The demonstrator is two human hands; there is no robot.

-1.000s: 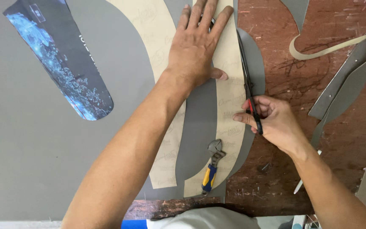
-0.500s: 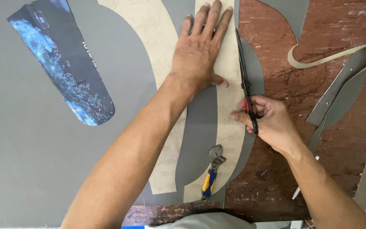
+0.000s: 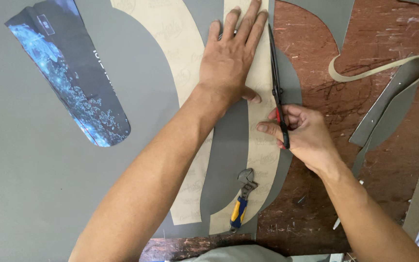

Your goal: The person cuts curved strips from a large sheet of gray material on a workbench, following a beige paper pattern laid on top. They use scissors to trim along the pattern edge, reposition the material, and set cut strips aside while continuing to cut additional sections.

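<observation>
While the left hand (image 3: 229,63) lies flat on the beige template (image 3: 260,145), the right hand (image 3: 304,136) grips scissors (image 3: 276,87) beside it; a template slip would misdirect the cut.

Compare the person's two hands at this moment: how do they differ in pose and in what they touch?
The left hand lies flat, fingers spread, pressing the beige paper template; the right hand is curled, gripping the scissors. The left holds no tool; the right does. Both work at the template on the grey sheet.
</observation>
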